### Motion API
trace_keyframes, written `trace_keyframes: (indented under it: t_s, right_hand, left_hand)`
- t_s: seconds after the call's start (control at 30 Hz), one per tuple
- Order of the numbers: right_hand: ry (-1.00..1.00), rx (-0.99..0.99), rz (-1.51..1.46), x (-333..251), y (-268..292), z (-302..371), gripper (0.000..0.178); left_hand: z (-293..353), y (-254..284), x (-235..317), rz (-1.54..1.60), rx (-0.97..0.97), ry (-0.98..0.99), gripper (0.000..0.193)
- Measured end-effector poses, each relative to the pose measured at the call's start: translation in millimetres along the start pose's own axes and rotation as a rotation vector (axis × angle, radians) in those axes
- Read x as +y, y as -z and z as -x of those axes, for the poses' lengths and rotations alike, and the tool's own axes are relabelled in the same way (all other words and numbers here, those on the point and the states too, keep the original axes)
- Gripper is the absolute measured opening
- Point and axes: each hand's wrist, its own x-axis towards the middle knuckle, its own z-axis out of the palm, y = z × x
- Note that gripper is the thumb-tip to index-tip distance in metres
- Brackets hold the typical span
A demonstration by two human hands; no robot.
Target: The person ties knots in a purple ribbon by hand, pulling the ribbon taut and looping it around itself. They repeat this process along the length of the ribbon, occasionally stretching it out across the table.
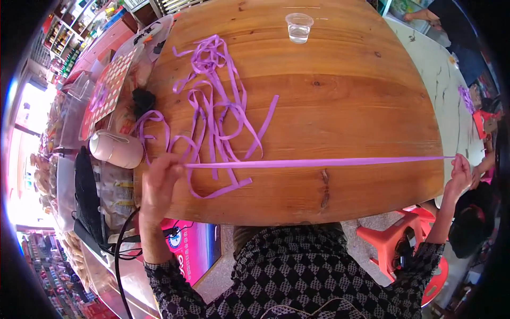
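Observation:
A purple ribbon (313, 162) is pulled straight across the near part of the wooden table (361, 117). My left hand (159, 183) pinches it near the table's left edge. At the right edge my right hand (459, 174) pinches the ribbon's other end, arm stretched out. Beyond my left hand lies a loose tangle of purple ribbon (204, 63), with loops and cut-looking ends spread toward me. Whether the taut length joins that tangle cannot be made out behind my left fingers.
A clear plastic cup (299, 32) with liquid stands at the far side. A pink bottle (116, 149) and a black bundle (143, 101) sit at the left edge. An orange stool (390, 239) is at lower right. Another person (457, 32) is beside a white table (433, 69) at right.

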Motion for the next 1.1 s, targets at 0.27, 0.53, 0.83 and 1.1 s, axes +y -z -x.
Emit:
trace_keyframes:
  t_s: [0.27, 0.53, 0.83, 1.1]
  right_hand:
    - [-0.494, -0.308, -0.932, 0.9, -20.2, 23.4, 0.022]
    - [-0.581, -0.526, -1.263, -28.2, -47.8, 68.1, 0.021]
    - [-0.360, -0.461, -0.698, -94.1, -65.4, 112.6, 0.025]
    - [0.040, -0.980, -0.289, -184.0, -139.5, 190.8, 0.018]
  left_hand:
    - [-5.6, -15.2, -19.4, 0.606, 0.292, 0.019, 0.008]
    - [-15.9, -10.2, -44.1, 1.149, 0.465, -0.035, 0.013]
    - [-26.1, 3.1, -39.5, 1.962, -0.059, 0.026, 0.023]
    - [-2.7, -114.2, 82.0, 0.949, -0.201, 0.095, 0.020]
